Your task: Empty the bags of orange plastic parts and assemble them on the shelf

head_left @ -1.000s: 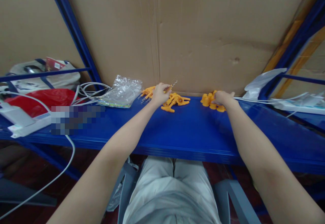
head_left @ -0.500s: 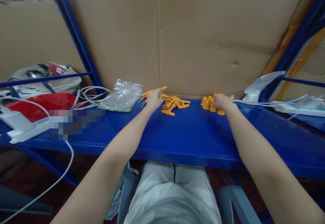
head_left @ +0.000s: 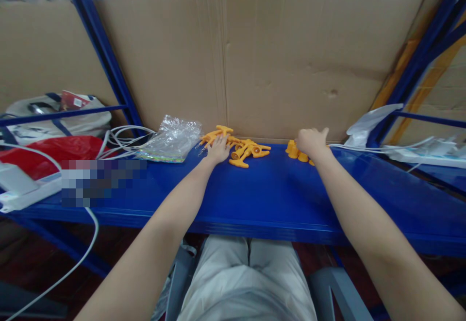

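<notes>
We are holding left hand (head_left: pixel 219 150), fingers spread, over near edge of orange pieces (head_left: pixel 250 147); right hand (head_left: pixel 312 142), grip unseen, is covering some orange cups (head_left: pixel 292 149).

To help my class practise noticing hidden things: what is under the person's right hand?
Orange cup-shaped pieces show at the left and lower edges of the right hand, on the blue tabletop. Whatever lies directly beneath is covered and cannot be seen.

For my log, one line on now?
left hand: at orange parts | right hand: at orange cups | clear plastic: left of parts
</notes>
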### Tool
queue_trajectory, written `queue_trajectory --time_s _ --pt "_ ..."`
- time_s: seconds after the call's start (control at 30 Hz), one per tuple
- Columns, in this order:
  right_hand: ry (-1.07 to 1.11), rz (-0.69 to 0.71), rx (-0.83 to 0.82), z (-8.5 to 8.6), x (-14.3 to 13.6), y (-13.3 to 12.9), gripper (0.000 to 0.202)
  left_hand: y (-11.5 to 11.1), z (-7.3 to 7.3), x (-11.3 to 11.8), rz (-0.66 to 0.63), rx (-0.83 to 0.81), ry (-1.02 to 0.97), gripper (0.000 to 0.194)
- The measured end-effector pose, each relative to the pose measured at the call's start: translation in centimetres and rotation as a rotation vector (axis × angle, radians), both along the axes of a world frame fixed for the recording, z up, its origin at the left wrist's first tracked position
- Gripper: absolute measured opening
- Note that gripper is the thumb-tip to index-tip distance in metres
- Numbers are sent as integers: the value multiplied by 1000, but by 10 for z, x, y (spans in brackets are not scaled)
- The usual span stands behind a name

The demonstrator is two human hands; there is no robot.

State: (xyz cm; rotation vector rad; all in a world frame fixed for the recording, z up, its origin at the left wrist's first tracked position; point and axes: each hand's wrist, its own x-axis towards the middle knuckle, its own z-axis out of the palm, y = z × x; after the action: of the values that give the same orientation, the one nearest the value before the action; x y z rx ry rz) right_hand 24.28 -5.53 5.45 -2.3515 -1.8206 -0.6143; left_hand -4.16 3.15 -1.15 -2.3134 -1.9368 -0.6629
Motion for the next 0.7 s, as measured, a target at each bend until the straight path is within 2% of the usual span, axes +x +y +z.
queue_trajectory --time_s 0.1,0.2,0.33,0.5,0.7 --pt "-28 166 68 -5 -20 -4 37 1 -3 0 3 -15 35 60" --pt "-28 414 84 -18 -39 -2 41 0 -4 -2 -4 -5 46 59" --pt "-8 686 10 -40 -54 4 47 -4 -2 -4 -4 65 61 56" --pt "-35 713 -94 -55 -62 9 43 -11 7 -4 18 148 78 49" --pt "-87 669 -69 -54 -66 6 39 -10 12 -5 30 149 30 44"
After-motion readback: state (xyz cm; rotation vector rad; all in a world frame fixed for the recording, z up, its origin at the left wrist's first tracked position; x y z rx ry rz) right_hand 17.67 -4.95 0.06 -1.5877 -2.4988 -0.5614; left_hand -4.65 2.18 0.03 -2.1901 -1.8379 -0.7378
